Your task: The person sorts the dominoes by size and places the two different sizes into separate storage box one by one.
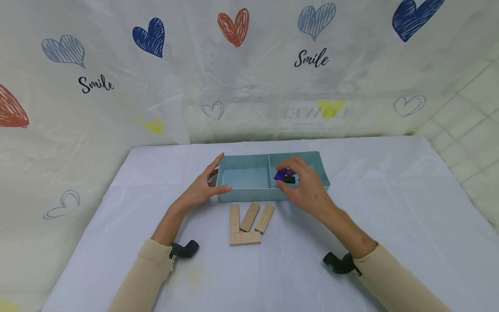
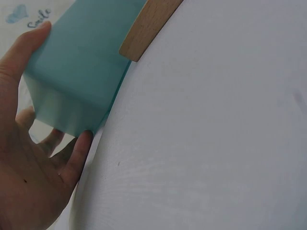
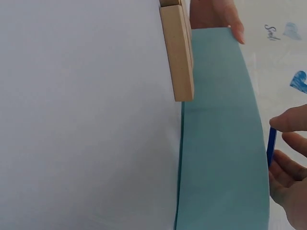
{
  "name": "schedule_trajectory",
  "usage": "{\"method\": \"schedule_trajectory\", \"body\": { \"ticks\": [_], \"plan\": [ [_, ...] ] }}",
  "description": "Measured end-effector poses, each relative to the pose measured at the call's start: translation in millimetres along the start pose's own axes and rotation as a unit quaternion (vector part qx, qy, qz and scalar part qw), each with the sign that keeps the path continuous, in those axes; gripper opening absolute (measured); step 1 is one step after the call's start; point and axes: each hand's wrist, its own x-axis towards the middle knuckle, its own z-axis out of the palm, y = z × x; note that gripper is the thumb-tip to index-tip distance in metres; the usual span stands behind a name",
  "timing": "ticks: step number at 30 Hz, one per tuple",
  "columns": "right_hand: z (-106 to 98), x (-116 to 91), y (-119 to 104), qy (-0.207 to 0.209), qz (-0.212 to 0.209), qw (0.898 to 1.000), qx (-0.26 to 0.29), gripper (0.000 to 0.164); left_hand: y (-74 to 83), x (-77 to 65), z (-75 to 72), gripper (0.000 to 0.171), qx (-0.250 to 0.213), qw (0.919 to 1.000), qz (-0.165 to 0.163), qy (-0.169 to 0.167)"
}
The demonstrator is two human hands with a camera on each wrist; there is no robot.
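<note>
Steadying the tray (image 1: 249,195) is the left hand (image 1: 199,188), its thumb and fingers gripping one end; the right hand (image 1: 309,185) pinches a thin purple-blue piece (image 1: 279,175) over the right compartment, with a black piece (image 1: 289,179) just beside. The step in hand appears to be handling small pieces singly; the next move would call for a light pinch, clear of divider (image 1: 269,171) and rim. Tray: smooth, oblong, pale teal, seemingly plastic, its front wall curved at the corner. Nearer the onlooker, four flat, straight-edged wooden blocks (image 1: 244,238) lie on the white-clothed bench (image 1: 280,268).
</note>
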Motion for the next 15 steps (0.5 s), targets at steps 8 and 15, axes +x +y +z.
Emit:
{"method": "schedule_trajectory", "body": {
  "ticks": [8, 15],
  "plan": [
    [-2.4, 6.2, 3.1, 0.004, 0.006, 1.0, 0.003, 0.035, 0.2, 0.8, 0.3, 0.102, 0.003, 0.9999, 0.012, -0.004],
    [-3.6, 13.0, 5.6, 0.007, 0.002, 1.0, 0.01, 0.034, -0.9, 0.3, -0.9, 0.103, 0.008, 0.9999, 0.013, -0.002]
  ]
}}
